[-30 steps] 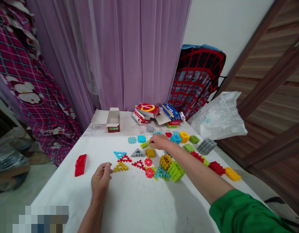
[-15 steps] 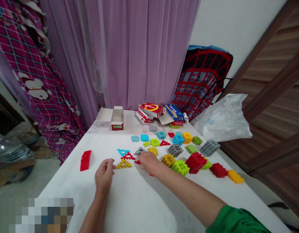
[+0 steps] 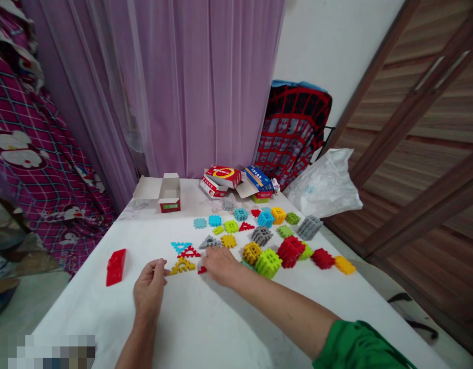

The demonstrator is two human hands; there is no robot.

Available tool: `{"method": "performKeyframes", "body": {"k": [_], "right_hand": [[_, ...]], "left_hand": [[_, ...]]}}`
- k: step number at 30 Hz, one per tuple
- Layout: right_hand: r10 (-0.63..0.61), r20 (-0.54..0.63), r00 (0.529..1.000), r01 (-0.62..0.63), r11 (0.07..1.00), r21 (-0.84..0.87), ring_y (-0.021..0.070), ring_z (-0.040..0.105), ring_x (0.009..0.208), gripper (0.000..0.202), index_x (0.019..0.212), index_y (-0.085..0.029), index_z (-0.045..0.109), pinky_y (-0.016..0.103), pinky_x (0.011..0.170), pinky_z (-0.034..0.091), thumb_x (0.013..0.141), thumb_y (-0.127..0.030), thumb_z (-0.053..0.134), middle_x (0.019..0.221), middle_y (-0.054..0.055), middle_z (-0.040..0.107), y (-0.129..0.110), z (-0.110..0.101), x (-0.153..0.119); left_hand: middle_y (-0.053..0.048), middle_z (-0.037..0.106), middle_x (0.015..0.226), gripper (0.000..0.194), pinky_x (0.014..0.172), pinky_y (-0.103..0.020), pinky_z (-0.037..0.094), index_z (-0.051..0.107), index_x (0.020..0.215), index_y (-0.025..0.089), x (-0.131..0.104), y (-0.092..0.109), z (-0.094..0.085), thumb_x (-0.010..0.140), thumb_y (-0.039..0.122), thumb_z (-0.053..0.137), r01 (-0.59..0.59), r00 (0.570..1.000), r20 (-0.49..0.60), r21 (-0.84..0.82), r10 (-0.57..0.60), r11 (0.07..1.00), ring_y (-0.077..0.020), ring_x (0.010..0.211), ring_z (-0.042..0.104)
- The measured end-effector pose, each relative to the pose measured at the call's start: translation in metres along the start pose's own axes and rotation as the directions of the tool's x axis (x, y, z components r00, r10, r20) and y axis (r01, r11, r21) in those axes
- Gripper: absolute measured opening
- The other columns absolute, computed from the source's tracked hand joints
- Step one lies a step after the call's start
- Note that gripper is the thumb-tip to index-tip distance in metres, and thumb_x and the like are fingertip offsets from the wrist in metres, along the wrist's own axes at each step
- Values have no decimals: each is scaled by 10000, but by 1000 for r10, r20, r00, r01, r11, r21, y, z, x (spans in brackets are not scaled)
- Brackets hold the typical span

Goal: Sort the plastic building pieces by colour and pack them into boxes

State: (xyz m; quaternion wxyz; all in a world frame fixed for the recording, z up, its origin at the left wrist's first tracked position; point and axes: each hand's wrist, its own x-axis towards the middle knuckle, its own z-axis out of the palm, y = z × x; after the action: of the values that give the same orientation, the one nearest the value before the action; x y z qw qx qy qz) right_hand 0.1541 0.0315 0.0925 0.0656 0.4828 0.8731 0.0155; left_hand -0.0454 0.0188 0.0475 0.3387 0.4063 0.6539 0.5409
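Note:
My left hand is at the left of the loose pieces, fingers curled and thumb against them. Its fingertips meet the left end of a yellow arched toothed building piece; whether they grip anything is hidden. My right hand reaches across the table with fingers bent down and together, their tips hidden. Just beyond it lies a grey triangular piece, and a small red piece shows at its left edge. Between the hands lie a red triangular piece and a blue one.
Stacks of toothed pieces, such as a red stack and a lime-green stack, stand at the right. A red plastic object lies at the left. An open carton, more boxes and a plastic bag are at the back.
The view has turned to the right, so everything sits further left. My right hand has drawn slightly nearer, showing more of the grey piece. My left hand stays by the yellow piece.

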Motion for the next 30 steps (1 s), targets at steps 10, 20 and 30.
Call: {"method": "performKeyframes", "body": {"k": [10,20,30], "right_hand": [[-159,-75,984,160,987,4,199,645,876,198,988,-182,693,288,712,486,925,-285,536,962,76,698,5,-33,-18],[302,-56,952,-302,953,3,196,646,1001,286,1113,-281,724,266,797,457,924,-326,515,1106,37,714,132,-77,-27],[407,201,891,-391,913,-115,218,677,1007,292,1025,-320,774,241,779,493,751,-265,688,1075,14,756,173,-51,12]], "left_hand": [[-10,649,609,493,506,-282,447,651,823,200,1,-2,0,682,661,550,-9,1000,4,30,9,1000,-156,497,536],[-4,644,606,526,504,-284,450,651,830,201,3,-8,2,661,689,550,3,1000,7,29,-3,1000,-153,493,533],[-10,651,618,506,509,-286,461,652,831,203,5,-11,1,679,675,552,-8,1000,1,50,8,999,-155,500,534]]}}
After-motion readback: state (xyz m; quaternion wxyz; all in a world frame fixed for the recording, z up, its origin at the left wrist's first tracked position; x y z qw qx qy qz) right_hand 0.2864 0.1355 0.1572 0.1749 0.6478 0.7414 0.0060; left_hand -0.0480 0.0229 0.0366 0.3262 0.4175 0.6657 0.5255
